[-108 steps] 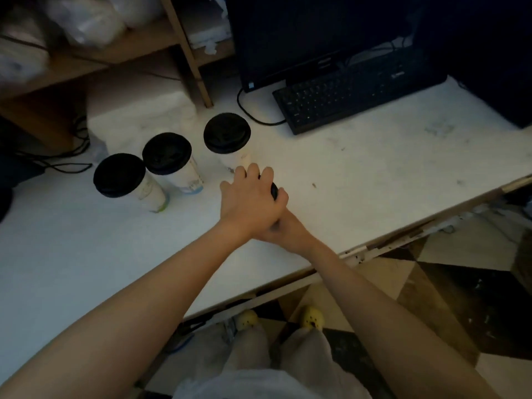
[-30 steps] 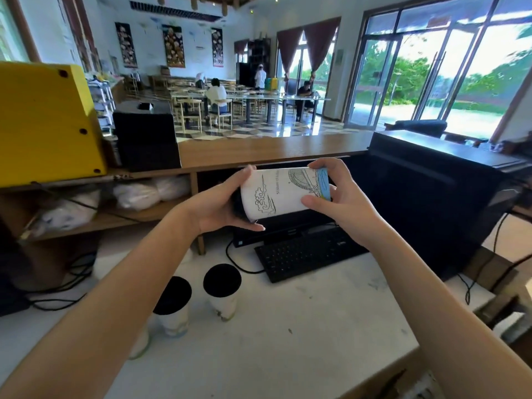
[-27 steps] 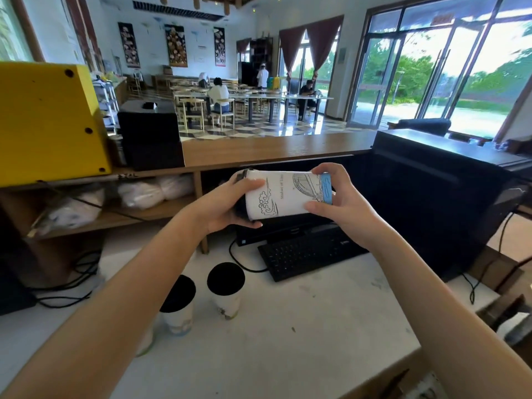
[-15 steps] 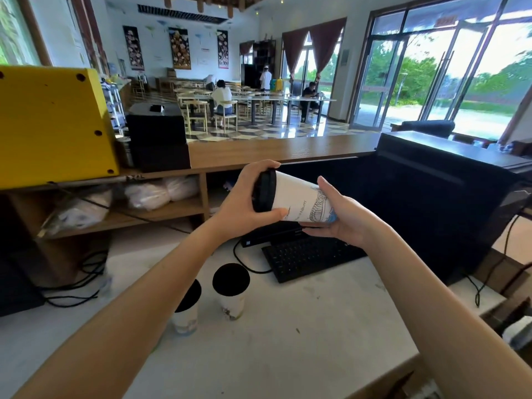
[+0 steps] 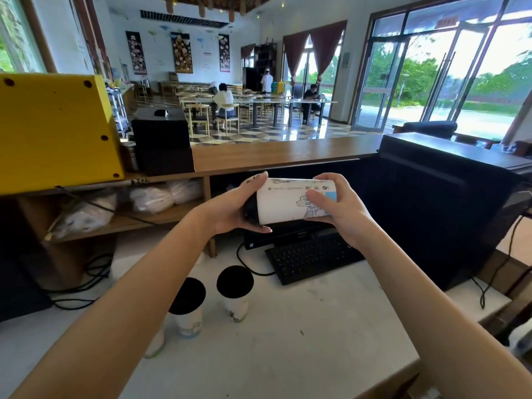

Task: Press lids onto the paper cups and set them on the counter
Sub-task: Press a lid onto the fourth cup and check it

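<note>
White counter (image 5: 288, 349) down low, lidded cups (image 5: 234, 295) standing there. In air, cup (image 5: 285, 203) lies sideways. My left hand (image 5: 227, 210) grips lid (image 5: 250, 210) end, my right hand (image 5: 342, 210) grips bottom. Must turn lid up.

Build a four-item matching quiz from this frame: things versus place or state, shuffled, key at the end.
Things
1. held cup
2. left hand
3. right hand
4. keyboard

Place or state
A. lies on the white counter
B. curled over the black lid
C. sideways in the air, between both hands
D. grips the blue-banded base end

Pairs: 1-C, 2-B, 3-D, 4-A
</note>
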